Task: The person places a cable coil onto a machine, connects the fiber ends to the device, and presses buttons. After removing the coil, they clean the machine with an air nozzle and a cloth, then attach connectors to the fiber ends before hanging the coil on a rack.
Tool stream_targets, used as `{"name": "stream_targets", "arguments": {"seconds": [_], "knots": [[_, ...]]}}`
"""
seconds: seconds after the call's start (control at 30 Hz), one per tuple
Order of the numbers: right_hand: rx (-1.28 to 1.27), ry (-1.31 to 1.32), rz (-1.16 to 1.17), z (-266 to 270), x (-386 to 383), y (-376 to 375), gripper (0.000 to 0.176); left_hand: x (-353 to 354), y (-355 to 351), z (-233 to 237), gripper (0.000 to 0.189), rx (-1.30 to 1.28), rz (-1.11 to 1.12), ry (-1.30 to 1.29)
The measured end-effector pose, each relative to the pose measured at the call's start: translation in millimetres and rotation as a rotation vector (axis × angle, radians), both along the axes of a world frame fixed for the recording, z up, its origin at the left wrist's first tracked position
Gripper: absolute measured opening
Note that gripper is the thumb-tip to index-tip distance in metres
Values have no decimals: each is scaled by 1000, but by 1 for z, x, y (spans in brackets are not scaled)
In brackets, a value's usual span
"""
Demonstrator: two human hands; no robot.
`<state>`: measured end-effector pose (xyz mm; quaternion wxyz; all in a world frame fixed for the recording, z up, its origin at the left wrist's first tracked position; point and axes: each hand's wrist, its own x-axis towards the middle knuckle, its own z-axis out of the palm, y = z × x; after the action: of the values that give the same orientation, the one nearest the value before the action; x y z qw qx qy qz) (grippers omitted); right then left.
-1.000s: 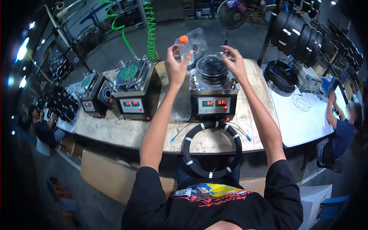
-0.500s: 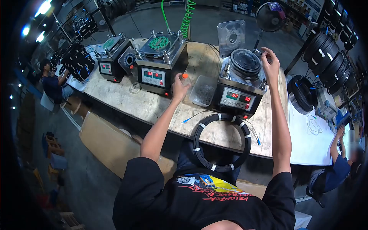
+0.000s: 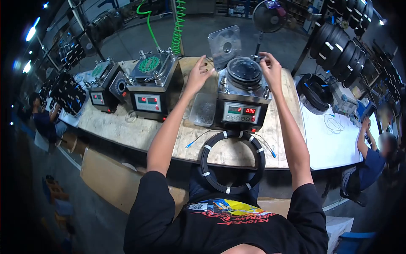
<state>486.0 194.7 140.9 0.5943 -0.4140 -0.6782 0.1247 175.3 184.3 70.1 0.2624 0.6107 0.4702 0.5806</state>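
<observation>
A polishing machine [image 3: 241, 113] stands in front of me, its round black disc stack [image 3: 244, 72] on top and its red display lit. My left hand [image 3: 198, 77] is raised at the machine's left, fingers apart and nothing in them. Just right of the disc stack, my right hand [image 3: 271, 71] has its fingers loosely bent and apart, near the machine's far right corner; I see nothing in it. A clear flat cover [image 3: 225, 45] stands tilted up behind the disc. A coil of black cable [image 3: 204, 163] with blue-tipped ends lies over the front table edge.
A clear plastic tub [image 3: 198, 122] stands left of the machine. Two similar machines, one a larger machine [image 3: 146, 99] with a green top, stand further left. A fan [image 3: 269, 17] is behind. Co-workers sit at both sides, one at a white table [image 3: 325, 148].
My left hand has let go of the orange-capped bottle and moved up beside the machine. The display went from 62 and 30 to 2 and 0.30. The head view shifted.
</observation>
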Motion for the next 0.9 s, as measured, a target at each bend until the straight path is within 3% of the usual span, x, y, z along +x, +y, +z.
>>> {"name": "stream_targets", "arguments": {"seconds": [0.13, 0.17, 0.33, 0.43, 0.53, 0.57, 0.67, 0.7, 0.8, 0.9], "knots": [[-46, -16, 4, -1, 0, 1, 28, 18, 60, 32, 58, -60, -90, 76], [-57, -32, -3, 1, 0, -1, 27, 23, 62, 39, 39, 11, -23, 133], [-78, -7, 38, -1, 1, 3, 27, 28, 73, 40, 39, 59, 87, 262], [-150, 164, 188, -5, 1, 12, 34, 43, 49, 52, 34, 89, 218, 446], [-251, 199, 253, 15, -5, -1, 48, 58, 20, 72, 25, 389, 15, 411], [-327, 260, 341, 27, -6, -9, 55, 61, 9, 79, 32, 277, 23, 522], [-409, 324, 286, 55, -20, -38, 53, 77, -23, 99, 53, 588, 45, 698], [-471, 424, 245, 54, -22, -37, 43, 76, -21, 100, 70, 551, 32, 791], [-531, 675, 351, 44, -14, -24, 38, 77, -14, 103, 76, 718, 158, 876], [-553, 593, 419, 38, 6, -14, 25, 82, -24, 107, 98, 265, 22, 742]]}}
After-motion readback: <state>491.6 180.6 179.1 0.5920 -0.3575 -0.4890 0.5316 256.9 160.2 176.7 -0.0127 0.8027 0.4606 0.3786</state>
